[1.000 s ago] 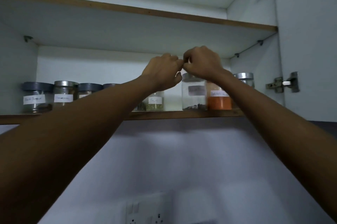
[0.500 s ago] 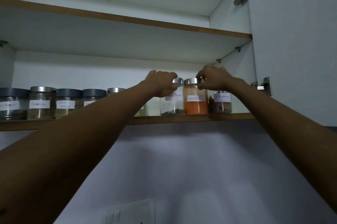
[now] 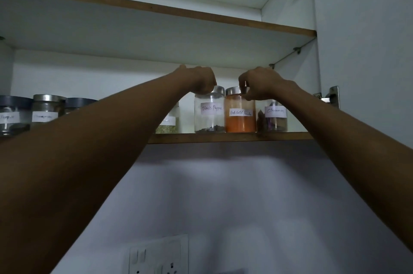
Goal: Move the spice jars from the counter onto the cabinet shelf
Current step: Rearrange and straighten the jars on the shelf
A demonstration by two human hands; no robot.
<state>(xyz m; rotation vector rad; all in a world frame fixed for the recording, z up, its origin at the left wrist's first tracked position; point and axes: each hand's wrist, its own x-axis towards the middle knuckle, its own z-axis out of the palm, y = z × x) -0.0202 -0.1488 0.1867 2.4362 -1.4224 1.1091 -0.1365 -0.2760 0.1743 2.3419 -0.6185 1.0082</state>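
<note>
left grip grasps lid of Black Pepper jar, just left of Red Chilli jar | right grip pinches Red Chilli jar's lid | both upright on cabinet shelf | Cinnamon jar just right

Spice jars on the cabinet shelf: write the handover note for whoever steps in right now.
Left hand: grips the top of the Black Pepper jar, which stands on the shelf.
Right hand: pinches the top of the Red Chilli Powder jar, which stands upright close beside it.
Cinnamon jar stands at the right end; more labelled jars line the left.
Done: every jar in view is on the shelf.
Left: release both jars. The counter is out of view, so check it for any that remain.
</note>
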